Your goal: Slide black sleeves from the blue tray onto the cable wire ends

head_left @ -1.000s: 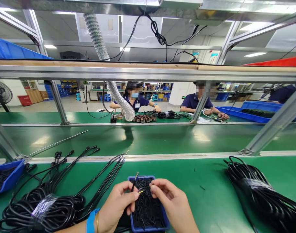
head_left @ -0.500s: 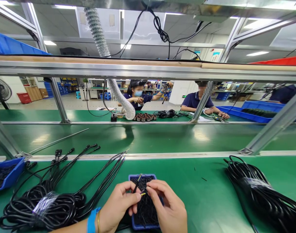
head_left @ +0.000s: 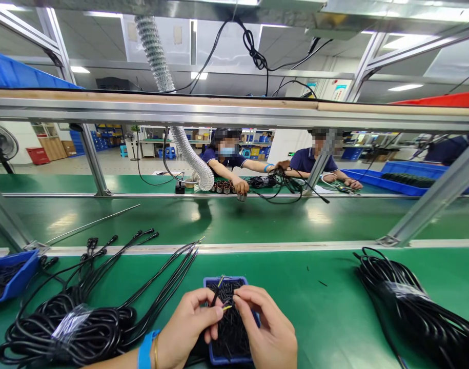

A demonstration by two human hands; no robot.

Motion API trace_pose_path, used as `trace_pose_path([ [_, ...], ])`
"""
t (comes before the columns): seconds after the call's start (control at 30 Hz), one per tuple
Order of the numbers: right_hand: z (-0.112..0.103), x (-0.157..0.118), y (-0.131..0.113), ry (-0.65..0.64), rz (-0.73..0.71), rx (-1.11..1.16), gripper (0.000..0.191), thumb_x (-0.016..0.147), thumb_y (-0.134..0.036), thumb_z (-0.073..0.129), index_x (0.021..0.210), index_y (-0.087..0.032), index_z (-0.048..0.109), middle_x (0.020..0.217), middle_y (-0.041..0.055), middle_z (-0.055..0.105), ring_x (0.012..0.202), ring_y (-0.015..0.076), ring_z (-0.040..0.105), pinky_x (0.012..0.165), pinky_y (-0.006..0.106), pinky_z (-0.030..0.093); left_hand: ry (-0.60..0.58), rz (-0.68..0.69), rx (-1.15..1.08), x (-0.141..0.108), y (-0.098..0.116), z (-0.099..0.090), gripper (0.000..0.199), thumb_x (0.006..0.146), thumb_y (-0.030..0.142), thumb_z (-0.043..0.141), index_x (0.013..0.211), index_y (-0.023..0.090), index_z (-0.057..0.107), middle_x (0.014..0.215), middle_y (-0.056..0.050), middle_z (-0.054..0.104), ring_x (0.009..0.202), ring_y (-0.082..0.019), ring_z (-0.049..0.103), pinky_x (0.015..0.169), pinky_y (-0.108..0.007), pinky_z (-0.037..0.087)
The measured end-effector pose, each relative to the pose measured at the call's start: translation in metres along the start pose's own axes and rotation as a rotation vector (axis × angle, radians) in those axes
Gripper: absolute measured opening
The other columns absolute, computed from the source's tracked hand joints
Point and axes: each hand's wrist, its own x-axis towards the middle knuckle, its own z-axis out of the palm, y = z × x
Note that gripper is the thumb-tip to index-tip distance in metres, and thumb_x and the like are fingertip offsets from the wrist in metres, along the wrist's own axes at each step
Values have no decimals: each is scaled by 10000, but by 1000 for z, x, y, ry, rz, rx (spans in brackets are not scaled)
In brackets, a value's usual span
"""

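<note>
Over a small blue tray of short black tubes, my left hand pinches a black cable end with thin coloured wires, one of them yellow. A blue band circles my left wrist. My right hand is closed, thumb against index finger, close to the wire tips; whatever it pinches is too small to name. Left of my hands lies a tied black cable bundle, its stripped ends pointing to the back.
Another black cable coil lies at the right, and a blue bin of black pieces at the left. Metal posts and a rail stand ahead. Across the bench, one person reaches over metal parts; another sits to the right.
My hands have barely moved. Across the bench, the masked person has leaned forward, one hand now on a metal part and the other at a bunch of black cables.
</note>
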Motion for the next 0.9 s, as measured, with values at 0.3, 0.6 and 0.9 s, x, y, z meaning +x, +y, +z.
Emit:
trace_pose_path([
  [0.3,5,-8,-2,23,-1,26,112,836,-109,633,879,-207,670,807,42,704,727,164,689,667,235,589,45,13,-19,2,-6,1,393,684,488,741,769,151,558,510,34,529,467,-81,440,475,-203,335],
  [0.6,1,1,-1,-63,399,203,158,820,-340,678,797,-186,706,772,69,736,682,185,706,621,218,592,44,66,-49,2,-9,1,439,696,544,739,757,142,574,504,17,559,436,-84,472,434,-190,324],
  [0.9,-6,7,3,-202,554,314,271,753,-446,726,773,-177,750,719,83,749,642,212,712,612,246,598,40,32,-19,6,-11,0,482,654,581,751,740,132,597,477,17,548,402,-78,454,413,-192,307],
])
